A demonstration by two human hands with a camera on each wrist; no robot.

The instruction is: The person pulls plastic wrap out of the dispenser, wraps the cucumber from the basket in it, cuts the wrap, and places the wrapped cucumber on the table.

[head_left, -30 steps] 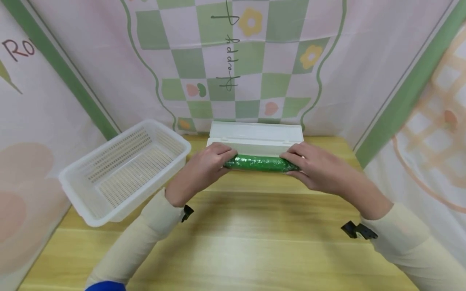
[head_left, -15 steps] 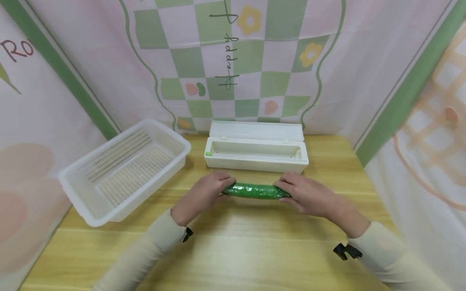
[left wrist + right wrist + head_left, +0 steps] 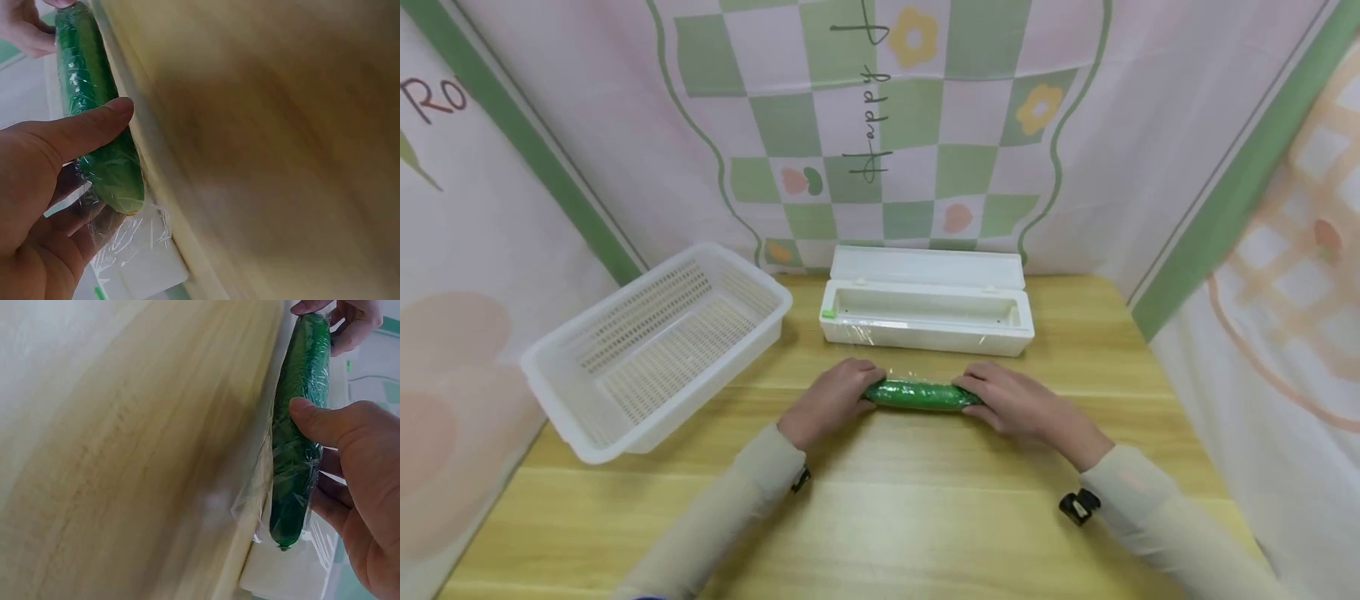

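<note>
A green cucumber [image 3: 919, 395] lies crosswise between both hands, close over the table. Clear cling film [image 3: 128, 250] is wrapped round it, and loose film sticks out past its ends. Towards the left end, my left hand [image 3: 835, 396] grips it with the thumb on the near side and fingers behind. My right hand [image 3: 1011, 398] grips the other end the same way. Beyond the hands stands a long white cling film box [image 3: 925, 337] with its lid [image 3: 927, 265] raised. Glints of film show over the box's front and between it and the cucumber.
A white slotted plastic basket [image 3: 775, 310] stands at the left of the wooden table [image 3: 887, 525]. A small green slider [image 3: 828, 314] sits on the box's left corner. Printed cloth [image 3: 895, 125] hangs right behind the box.
Both hands have drawn the cucumber from in front of the box towards the body, bringing the box's open trough into view. In the last half second the hands have come slightly closer together.
</note>
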